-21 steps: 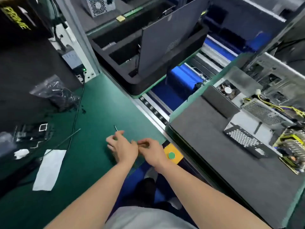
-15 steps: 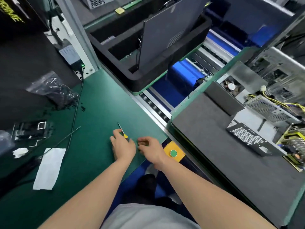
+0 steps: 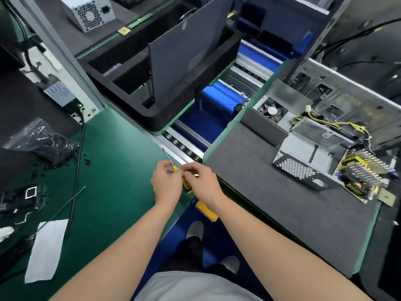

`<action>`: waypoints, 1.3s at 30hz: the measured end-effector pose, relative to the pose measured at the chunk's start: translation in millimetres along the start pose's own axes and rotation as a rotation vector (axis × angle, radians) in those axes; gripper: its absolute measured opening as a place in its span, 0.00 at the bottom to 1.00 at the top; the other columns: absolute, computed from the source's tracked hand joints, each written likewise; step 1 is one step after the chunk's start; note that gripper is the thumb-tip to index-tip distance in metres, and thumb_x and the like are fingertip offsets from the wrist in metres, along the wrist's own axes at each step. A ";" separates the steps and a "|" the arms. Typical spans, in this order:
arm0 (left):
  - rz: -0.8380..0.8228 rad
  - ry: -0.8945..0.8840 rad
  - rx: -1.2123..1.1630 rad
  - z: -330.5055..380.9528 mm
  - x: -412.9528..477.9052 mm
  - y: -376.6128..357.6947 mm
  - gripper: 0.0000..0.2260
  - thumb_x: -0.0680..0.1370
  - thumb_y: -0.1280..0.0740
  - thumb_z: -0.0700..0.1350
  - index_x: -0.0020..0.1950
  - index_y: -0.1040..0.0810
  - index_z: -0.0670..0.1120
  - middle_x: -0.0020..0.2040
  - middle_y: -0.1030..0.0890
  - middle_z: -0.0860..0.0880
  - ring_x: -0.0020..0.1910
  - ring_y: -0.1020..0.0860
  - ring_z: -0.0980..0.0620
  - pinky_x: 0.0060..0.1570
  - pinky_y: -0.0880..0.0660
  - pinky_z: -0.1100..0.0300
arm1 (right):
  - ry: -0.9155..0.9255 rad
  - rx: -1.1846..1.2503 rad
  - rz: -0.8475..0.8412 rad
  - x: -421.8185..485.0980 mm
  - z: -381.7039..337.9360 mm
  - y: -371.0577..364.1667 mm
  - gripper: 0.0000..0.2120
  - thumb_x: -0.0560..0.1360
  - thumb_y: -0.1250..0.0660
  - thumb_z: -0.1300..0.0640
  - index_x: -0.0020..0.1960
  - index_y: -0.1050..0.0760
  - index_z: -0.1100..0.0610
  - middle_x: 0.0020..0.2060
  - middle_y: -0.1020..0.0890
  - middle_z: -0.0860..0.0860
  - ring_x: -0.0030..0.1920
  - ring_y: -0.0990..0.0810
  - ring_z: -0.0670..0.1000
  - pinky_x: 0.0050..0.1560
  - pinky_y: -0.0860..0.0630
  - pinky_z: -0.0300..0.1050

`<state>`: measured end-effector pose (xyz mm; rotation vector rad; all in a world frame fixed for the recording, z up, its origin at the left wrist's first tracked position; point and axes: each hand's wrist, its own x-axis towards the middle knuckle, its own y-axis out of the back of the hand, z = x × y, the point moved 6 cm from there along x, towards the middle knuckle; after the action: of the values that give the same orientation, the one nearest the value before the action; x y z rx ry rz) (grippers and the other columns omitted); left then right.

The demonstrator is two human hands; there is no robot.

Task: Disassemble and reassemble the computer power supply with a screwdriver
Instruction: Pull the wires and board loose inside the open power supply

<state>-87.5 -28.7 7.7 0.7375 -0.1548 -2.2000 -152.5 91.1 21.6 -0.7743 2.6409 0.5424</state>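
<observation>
A yellow-handled screwdriver (image 3: 175, 169) lies between my two hands at the near edge of the green mat (image 3: 112, 170), its thin shaft pointing up and left. My left hand (image 3: 166, 184) curls round the handle. My right hand (image 3: 202, 183) pinches at the handle from the right side. The opened power supply sits far to the right on a grey foam pad (image 3: 271, 203): a metal case (image 3: 303, 166) with a honeycomb grille, and its circuit board (image 3: 364, 177) with heat sinks lying beside it.
A black foam tray (image 3: 165, 118) with an upright grey panel stands behind the mat, across a roller conveyor (image 3: 184, 146). A bag of black screws (image 3: 43, 142), a cable and a white paper (image 3: 46, 253) lie at the left. A computer chassis (image 3: 347, 101) is at the back right.
My hands have lifted the screwdriver slightly and drawn together over its handle; my right hand now pinches it. The view has shifted left, so the hands sit further right.
</observation>
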 end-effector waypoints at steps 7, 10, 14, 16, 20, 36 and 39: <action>-0.176 -0.155 -0.064 58.1 -36.4 -59.0 0.14 0.71 0.33 0.42 0.54 0.20 0.56 0.47 0.18 0.52 0.52 0.18 0.45 0.51 0.19 0.38 | 0.085 -0.015 0.193 -22.6 -17.9 84.7 0.11 0.79 0.32 0.60 0.58 0.16 0.51 0.51 0.13 0.43 0.52 0.17 0.40 0.53 0.22 0.33; -0.273 -0.266 -0.023 80.9 -59.4 -87.6 0.15 0.70 0.34 0.44 0.53 0.18 0.58 0.43 0.17 0.54 0.47 0.17 0.50 0.50 0.18 0.40 | 0.105 0.041 0.278 -41.4 -16.5 122.1 0.10 0.77 0.29 0.61 0.57 0.17 0.53 0.48 0.13 0.46 0.48 0.15 0.41 0.48 0.20 0.35; -0.391 -0.477 0.059 110.9 -96.0 -131.5 0.16 0.74 0.32 0.43 0.59 0.17 0.59 0.48 0.17 0.53 0.45 0.18 0.53 0.51 0.19 0.45 | 0.134 0.133 0.445 -72.5 -13.8 174.8 0.14 0.75 0.27 0.64 0.60 0.19 0.55 0.48 0.13 0.50 0.42 0.14 0.47 0.42 0.17 0.40; -0.482 -0.542 0.056 122.4 -118.2 -156.0 0.15 0.77 0.31 0.43 0.59 0.16 0.59 0.48 0.16 0.54 0.45 0.17 0.54 0.48 0.18 0.48 | 0.140 0.208 0.532 -90.1 -8.9 200.3 0.15 0.75 0.28 0.65 0.60 0.20 0.55 0.45 0.13 0.49 0.38 0.14 0.49 0.40 0.15 0.48; -0.668 -0.613 0.014 138.1 -166.9 -200.6 0.13 0.76 0.29 0.44 0.56 0.18 0.60 0.44 0.15 0.61 0.42 0.17 0.61 0.37 0.22 0.68 | 0.113 0.307 0.734 -125.9 12.9 248.9 0.15 0.74 0.26 0.61 0.58 0.20 0.49 0.45 0.13 0.46 0.43 0.13 0.51 0.46 0.14 0.60; -0.942 -0.886 0.492 74.2 -225.2 -269.1 0.17 0.76 0.29 0.31 0.45 0.24 0.55 0.45 0.18 0.58 0.48 0.21 0.63 0.46 0.29 0.75 | -0.337 0.627 0.904 -187.8 135.7 287.5 0.08 0.81 0.29 0.55 0.49 0.15 0.59 0.38 0.12 0.53 0.40 0.11 0.53 0.47 0.13 0.53; -0.941 -0.907 0.564 67.5 -219.7 -271.4 0.18 0.75 0.30 0.29 0.42 0.24 0.54 0.44 0.18 0.57 0.46 0.21 0.60 0.46 0.28 0.71 | -0.404 0.570 0.885 -182.9 142.1 283.9 0.09 0.82 0.29 0.56 0.46 0.16 0.59 0.37 0.12 0.54 0.37 0.11 0.53 0.44 0.13 0.53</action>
<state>-189.0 306.1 72.1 -0.0427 -1.1026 -3.3150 -139.0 456.3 48.2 0.6362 2.4217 0.0869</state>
